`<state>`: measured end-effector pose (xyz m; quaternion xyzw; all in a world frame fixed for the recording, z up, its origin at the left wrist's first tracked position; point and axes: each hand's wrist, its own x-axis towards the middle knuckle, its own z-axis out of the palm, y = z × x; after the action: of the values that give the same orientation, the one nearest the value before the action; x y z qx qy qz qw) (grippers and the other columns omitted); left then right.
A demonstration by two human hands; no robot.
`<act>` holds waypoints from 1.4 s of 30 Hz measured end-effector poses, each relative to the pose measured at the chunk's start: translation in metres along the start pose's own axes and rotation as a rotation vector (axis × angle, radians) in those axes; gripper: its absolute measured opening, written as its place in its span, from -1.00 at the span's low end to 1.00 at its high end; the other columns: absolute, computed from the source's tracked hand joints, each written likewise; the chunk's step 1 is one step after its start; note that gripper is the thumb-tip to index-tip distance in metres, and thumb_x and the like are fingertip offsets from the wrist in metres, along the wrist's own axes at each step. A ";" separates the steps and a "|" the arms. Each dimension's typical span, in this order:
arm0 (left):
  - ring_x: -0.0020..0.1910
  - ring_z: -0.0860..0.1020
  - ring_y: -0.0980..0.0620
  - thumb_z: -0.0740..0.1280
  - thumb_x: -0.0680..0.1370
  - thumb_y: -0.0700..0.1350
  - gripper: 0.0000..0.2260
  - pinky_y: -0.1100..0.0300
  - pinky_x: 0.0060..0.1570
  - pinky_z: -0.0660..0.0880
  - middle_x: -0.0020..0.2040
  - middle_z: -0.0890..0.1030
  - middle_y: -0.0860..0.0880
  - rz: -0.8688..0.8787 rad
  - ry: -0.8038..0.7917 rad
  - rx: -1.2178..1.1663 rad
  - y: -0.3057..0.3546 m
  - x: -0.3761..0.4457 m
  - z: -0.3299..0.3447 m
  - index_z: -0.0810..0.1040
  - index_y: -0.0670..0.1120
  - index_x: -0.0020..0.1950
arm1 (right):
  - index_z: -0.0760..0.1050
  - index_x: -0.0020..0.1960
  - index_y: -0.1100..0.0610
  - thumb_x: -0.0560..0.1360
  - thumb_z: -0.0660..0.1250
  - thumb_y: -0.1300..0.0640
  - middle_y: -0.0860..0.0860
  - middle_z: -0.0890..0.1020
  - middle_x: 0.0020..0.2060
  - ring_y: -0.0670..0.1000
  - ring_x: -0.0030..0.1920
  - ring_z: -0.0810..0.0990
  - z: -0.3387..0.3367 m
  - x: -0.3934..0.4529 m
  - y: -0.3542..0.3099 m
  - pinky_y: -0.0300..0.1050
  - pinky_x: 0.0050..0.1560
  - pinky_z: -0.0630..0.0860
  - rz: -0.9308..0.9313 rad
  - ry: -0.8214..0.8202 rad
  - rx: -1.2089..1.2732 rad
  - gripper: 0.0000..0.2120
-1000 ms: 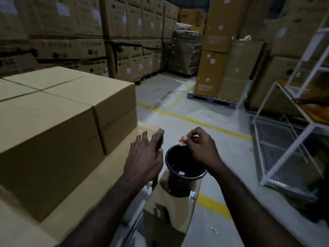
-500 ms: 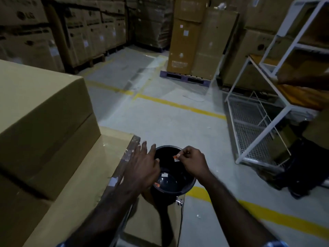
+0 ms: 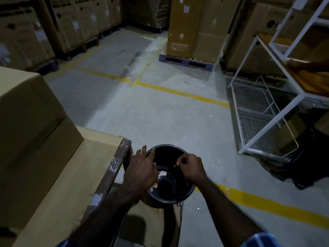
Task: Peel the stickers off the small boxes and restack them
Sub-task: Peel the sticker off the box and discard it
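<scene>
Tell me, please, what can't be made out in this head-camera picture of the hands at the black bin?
- Small box: the left hand covers whatever it holds.
- Sticker: the right hand's pinched fingertips show only a tiny pale speck.
- Scraps inside the black bin: too small and dark to read.
- Someone else's hand on the white rack: cut off by the right edge.

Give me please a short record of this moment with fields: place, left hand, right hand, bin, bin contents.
place: warehouse floor with yellow lines, stacked cartons
left hand: over the near-left rim of the bin, fingers spread; what it holds is hidden
right hand: over the bin's mouth, fingertips pinched on a small pale scrap, probably a sticker
bin: black, round, open top
bin contents: a few peeled stickers on the inner wall
</scene>
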<state>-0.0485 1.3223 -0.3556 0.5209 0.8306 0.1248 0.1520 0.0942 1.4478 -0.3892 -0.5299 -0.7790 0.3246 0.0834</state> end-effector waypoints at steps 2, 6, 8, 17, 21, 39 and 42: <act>0.48 0.15 -0.18 0.15 0.57 -0.09 -0.50 -0.07 0.43 0.15 0.53 0.15 -0.23 -0.027 -0.011 -0.004 0.004 0.006 0.001 0.18 -0.09 0.52 | 0.57 -0.26 0.08 0.42 0.43 0.14 -0.12 0.58 -0.39 -0.01 -0.14 0.62 0.000 0.010 0.005 -0.19 -0.09 0.49 0.002 -0.016 -0.017 -0.90; 0.47 0.19 -0.19 0.16 0.56 -0.10 -0.50 -0.08 0.42 0.19 0.52 0.17 -0.26 -0.069 0.001 -0.010 0.013 0.019 0.005 0.21 -0.11 0.51 | 0.53 -0.29 0.08 0.39 0.43 0.13 -0.02 0.66 -0.30 0.05 -0.10 0.64 -0.002 0.028 0.017 -0.12 -0.06 0.56 0.024 -0.059 -0.007 -0.89; 0.48 0.18 -0.19 0.17 0.56 -0.11 -0.50 -0.09 0.42 0.20 0.52 0.17 -0.27 -0.096 0.011 -0.020 0.019 0.024 0.007 0.22 -0.12 0.51 | 0.53 -0.27 0.03 0.38 0.40 0.16 0.03 0.68 -0.22 0.09 -0.05 0.63 -0.005 0.037 0.023 -0.12 -0.02 0.55 0.018 -0.092 -0.017 -0.91; 0.50 0.13 -0.18 0.14 0.60 -0.12 -0.53 -0.09 0.44 0.17 0.54 0.11 -0.23 -0.193 0.023 -0.073 0.048 0.025 0.015 0.20 -0.12 0.52 | 0.65 -0.10 0.03 0.41 0.38 0.16 0.05 0.71 -0.10 0.07 0.04 0.63 -0.027 0.063 0.035 -0.19 0.04 0.50 -0.062 -0.166 0.009 -0.89; 0.51 0.12 -0.16 0.14 0.61 -0.12 -0.52 -0.03 0.44 0.14 0.55 0.10 -0.23 -0.226 0.062 -0.078 0.056 0.017 0.012 0.18 -0.11 0.53 | 0.62 -0.13 0.04 0.43 0.38 0.10 0.03 0.69 -0.16 0.06 -0.01 0.63 -0.030 0.067 0.024 -0.19 0.00 0.49 -0.146 -0.178 0.031 -0.94; 0.54 0.02 -0.07 0.09 0.65 -0.09 -0.53 0.06 0.47 0.05 0.58 0.04 -0.12 -0.184 0.447 -0.090 0.048 -0.135 -0.076 0.11 -0.05 0.56 | 0.62 0.07 0.06 0.52 0.34 0.02 -0.04 0.69 -0.01 0.00 0.06 0.62 -0.059 -0.074 -0.108 -0.12 0.14 0.50 -0.647 0.068 0.169 -0.81; 0.56 -0.05 -0.04 0.10 0.65 -0.07 -0.52 0.09 0.49 -0.04 0.59 -0.02 -0.06 -0.188 0.518 -0.094 0.035 -0.199 -0.091 0.08 -0.02 0.57 | 0.62 0.05 0.07 0.50 0.35 0.03 -0.03 0.70 -0.05 0.01 0.04 0.64 -0.051 -0.136 -0.136 -0.07 0.11 0.53 -0.739 0.122 0.244 -0.82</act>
<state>0.0274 1.1525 -0.2345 0.3848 0.8797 0.2776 -0.0304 0.0715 1.3187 -0.2399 -0.2180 -0.8666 0.3309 0.3032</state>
